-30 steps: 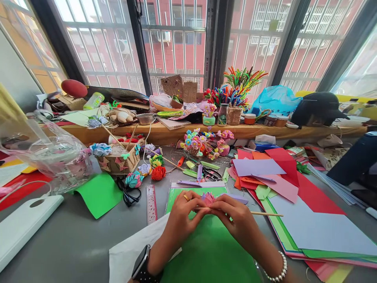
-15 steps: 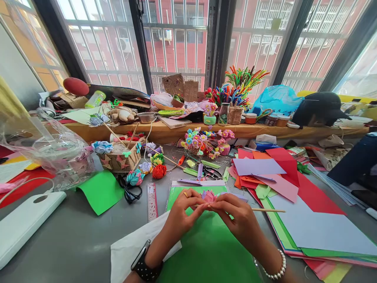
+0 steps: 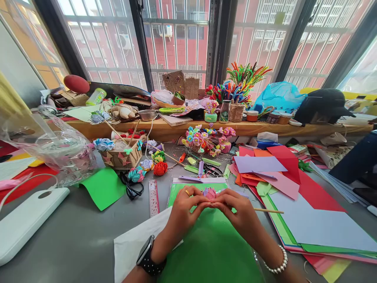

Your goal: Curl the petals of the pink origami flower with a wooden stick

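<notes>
Left hand [image 3: 184, 210] and right hand [image 3: 238, 214] pinch a pink paper flower [image 3: 209, 193] between their fingertips, above the green sheet [image 3: 212, 251]. A wooden stick [image 3: 268, 211] runs horizontally from the right hand, pointing right. Stacked coloured paper [image 3: 318, 228] borders the right side; bare grey table [image 3: 82, 236] lies left.

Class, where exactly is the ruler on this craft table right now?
The ruler lies on the grey table left of the left hand, between the black glasses and the green sheet.

Little pink folded paper flower [image 3: 210, 193], petals pointing up, sits pinched between both sets of fingertips just above the green sheet [image 3: 210, 247]. A thin wooden stick [image 3: 268, 211] pokes out sideways to the right, roughly level.
</notes>
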`<state>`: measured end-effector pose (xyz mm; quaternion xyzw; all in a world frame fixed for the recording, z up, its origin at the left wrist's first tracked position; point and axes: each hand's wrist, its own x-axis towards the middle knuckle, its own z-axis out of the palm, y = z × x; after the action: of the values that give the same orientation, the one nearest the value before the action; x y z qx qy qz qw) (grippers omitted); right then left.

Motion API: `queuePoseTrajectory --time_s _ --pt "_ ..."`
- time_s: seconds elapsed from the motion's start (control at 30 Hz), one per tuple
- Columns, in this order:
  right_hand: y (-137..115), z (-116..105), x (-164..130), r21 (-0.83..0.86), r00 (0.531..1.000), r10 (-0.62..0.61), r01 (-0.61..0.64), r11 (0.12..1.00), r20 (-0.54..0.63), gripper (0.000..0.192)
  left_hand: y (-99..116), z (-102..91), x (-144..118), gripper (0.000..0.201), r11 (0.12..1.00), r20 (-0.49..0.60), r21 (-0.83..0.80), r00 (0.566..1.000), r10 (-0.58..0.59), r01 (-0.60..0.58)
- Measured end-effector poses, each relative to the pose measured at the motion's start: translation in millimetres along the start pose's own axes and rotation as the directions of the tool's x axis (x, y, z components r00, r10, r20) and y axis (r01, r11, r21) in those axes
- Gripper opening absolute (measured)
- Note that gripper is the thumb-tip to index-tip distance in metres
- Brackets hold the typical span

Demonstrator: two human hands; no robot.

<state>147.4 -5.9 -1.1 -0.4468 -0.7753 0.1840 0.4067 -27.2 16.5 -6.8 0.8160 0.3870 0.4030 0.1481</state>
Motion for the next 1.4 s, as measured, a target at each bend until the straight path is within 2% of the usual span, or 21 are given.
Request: queuePoseTrajectory --time_s 0.2,0.4,0.6,0.77,0.87,0.93,1.0,1.07,1.13,1.2,1.3,1.4 --pt "-2 -4 3 0.033 0.985 0.167 -0.168 0.985 0.036 0.022 3 1.2 -3 0.014 0.976 -0.046 0.158 0.986 0.160 -0.151" --pt "-4 -12 6 0.112 0.941 0.299 -0.317 0.942 0.158 0.022 5 1.7 -3 0.010 0.922 -0.131 0.226 0.929 0.347 -0.313" --pt "-3 -16 4 0.112 0.925 0.269 -0.307 0.945 0.267 0.017 7 2.5 -4 0.004 0.874 -0.143 0.270 0.881 0.451 -0.403" --pt "-4 -13 4 0.090 0.949 0.228 -0.252 0.963 0.217 0.021 7 2.2 -4 0.006 0.881 -0.167 0.272 0.882 0.440 -0.388" --pt "-6 -13 4 0.092 0.967 0.195 -0.212 0.973 0.163 0.022 3 2.3 -4 0.009 0.946 -0.181 0.150 0.933 0.311 -0.287" --pt "-7 -14 3 0.103 0.977 0.172 -0.185 0.977 0.124 0.020 -1 3.2 -3 0.033 0.992 -0.164 -0.039 0.980 0.112 -0.120" --pt "-8 -15 2 0.115 0.985 0.147 -0.157 0.981 0.091 0.019 -5 4.4 -2 0.063 0.956 -0.056 -0.272 0.990 -0.129 0.109" --pt "-8 -16 2 0.124 0.991 0.118 -0.125 0.984 0.062 0.017 -8 5.2 0 0.076 0.838 0.143 -0.447 0.950 -0.279 0.313" --pt "-10 -16 2 0.125 0.996 0.084 -0.089 0.988 0.044 0.015 -8 5.0 2 0.080 0.714 0.327 -0.533 0.889 -0.320 0.454" --pt "-11 -16 2 0.122 0.997 0.053 -0.059 0.991 0.051 0.014 -6 3.9 4 0.077 0.631 0.425 -0.571 0.847 -0.320 0.525" --pt "-12 -16 2 0.127 0.998 0.027 -0.034 0.991 0.063 0.013 -3 1.4 5 0.068 0.585 0.431 -0.615 0.847 -0.312 0.528" --pt "-13 -17 1 0.137 0.998 0.011 -0.020 0.990 0.069 0.012 -1 -0.9 4 0.060 0.628 0.371 -0.615 0.877 -0.304 0.477"
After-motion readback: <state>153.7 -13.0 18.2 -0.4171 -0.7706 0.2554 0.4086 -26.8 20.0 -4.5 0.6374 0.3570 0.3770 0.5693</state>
